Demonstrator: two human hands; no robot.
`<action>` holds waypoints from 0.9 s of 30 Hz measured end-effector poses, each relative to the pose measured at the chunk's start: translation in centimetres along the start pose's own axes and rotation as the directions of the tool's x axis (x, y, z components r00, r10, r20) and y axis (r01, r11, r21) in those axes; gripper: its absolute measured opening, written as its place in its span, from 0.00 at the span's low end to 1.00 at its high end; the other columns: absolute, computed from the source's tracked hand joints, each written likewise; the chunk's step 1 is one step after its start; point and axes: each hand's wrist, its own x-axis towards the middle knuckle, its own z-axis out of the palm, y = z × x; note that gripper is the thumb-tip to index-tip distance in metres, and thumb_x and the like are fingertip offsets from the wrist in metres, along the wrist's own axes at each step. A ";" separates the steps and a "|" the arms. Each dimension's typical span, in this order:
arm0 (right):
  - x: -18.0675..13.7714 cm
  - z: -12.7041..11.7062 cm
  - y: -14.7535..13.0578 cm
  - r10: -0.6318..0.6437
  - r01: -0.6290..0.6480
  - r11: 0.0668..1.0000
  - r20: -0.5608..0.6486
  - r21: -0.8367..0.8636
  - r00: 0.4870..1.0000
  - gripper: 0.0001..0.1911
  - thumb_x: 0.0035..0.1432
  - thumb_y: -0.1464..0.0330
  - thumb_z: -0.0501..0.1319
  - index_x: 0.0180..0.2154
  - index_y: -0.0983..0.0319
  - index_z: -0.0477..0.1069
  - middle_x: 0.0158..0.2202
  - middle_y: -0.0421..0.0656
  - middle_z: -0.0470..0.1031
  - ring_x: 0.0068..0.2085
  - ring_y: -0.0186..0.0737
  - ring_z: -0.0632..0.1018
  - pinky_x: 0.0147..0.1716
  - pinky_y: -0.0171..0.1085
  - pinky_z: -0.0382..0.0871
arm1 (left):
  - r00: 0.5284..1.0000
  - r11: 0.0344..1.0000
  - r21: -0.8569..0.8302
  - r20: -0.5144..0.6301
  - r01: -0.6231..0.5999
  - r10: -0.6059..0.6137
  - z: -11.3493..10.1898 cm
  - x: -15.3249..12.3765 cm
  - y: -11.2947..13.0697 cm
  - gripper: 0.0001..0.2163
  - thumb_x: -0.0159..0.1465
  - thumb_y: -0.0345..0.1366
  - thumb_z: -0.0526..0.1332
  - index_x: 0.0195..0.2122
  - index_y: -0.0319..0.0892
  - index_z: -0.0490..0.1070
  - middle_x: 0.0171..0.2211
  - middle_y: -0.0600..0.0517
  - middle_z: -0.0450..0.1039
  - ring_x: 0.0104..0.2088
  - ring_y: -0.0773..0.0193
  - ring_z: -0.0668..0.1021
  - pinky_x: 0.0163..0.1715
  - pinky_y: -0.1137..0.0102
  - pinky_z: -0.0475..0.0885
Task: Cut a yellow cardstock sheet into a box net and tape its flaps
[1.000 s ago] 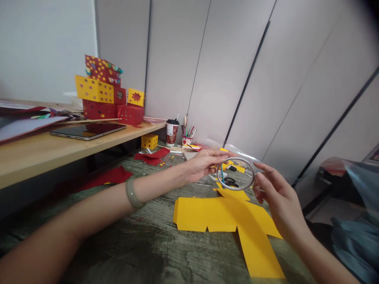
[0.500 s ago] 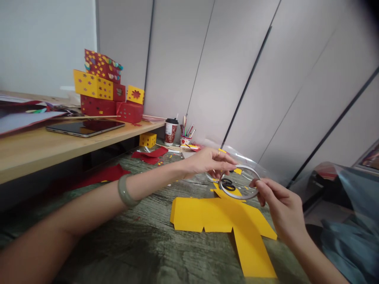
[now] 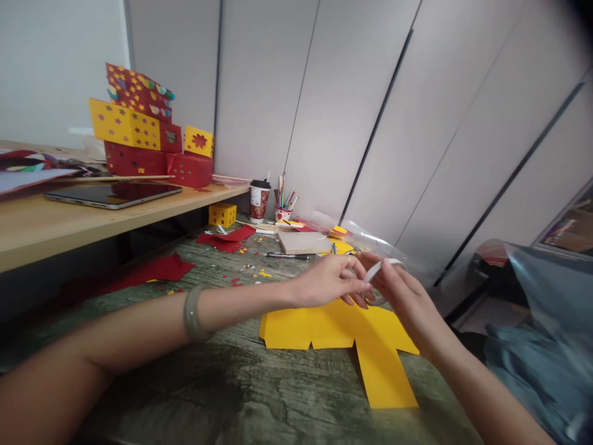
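Note:
In front of me my right hand grips a thin roll of tape, white on its outer face, with the thumb on the upper edge. My left hand comes in from the left, its fingers closed at the near side of the roll; part of the ring is hidden by both hands. A jade-like bangle circles the left wrist. Below the hands, a cut-out of yellow card with flaps and notches lies flat on the dark wood-grain table.
Red paper pieces, scraps and a pen lie on the table. Behind them stand a paper cup, a pen pot and a yellow box. The raised shelf at left bears a tablet and stacked decorated boxes.
My hands have drawn together and the roll has turned from face-on to nearly edge-on. The left hand has moved down to the roll's near side. The view has shifted slightly right.

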 end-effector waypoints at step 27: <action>-0.5 0.8 0.4 0.184 -0.228 0.849 0.138 0.477 0.973 0.13 0.58 0.60 0.50 0.38 0.57 0.69 0.34 0.42 0.74 0.26 0.35 0.71 0.18 0.31 0.59 | 0.979 0.702 0.685 0.103 -0.197 0.174 -0.8 -0.9 1.8 0.07 0.59 0.34 0.52 0.28 0.40 0.68 0.26 0.54 0.70 0.27 0.70 0.69 0.30 0.73 0.60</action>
